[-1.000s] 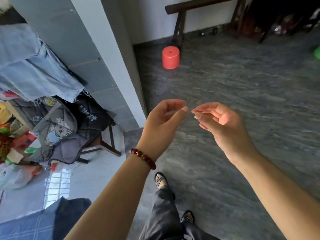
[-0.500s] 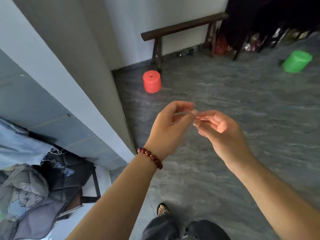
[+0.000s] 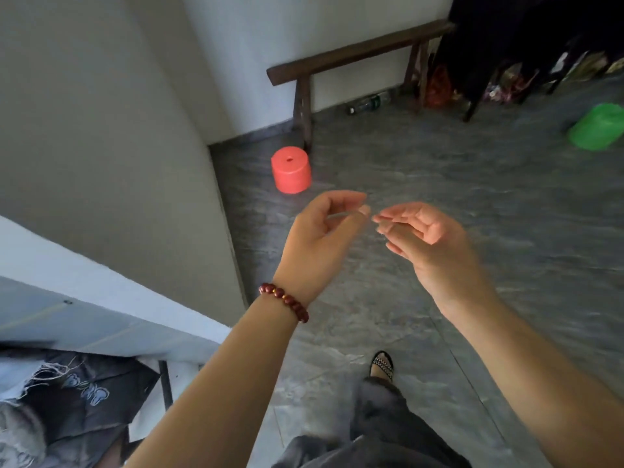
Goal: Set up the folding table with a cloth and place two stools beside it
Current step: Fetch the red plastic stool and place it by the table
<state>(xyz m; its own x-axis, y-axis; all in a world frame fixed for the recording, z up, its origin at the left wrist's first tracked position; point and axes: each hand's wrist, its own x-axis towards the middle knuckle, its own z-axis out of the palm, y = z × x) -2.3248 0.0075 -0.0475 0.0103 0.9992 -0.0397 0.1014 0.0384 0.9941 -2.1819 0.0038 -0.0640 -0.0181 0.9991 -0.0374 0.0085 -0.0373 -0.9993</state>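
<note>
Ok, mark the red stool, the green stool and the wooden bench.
red stool (image 3: 291, 180): head view, on its front wall.
green stool (image 3: 598, 128): head view, on the middle of its body.
wooden bench (image 3: 358, 50): head view, on its top plank.

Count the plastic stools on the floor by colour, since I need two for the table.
Red stool: 1
Green stool: 1
Total: 2
</note>
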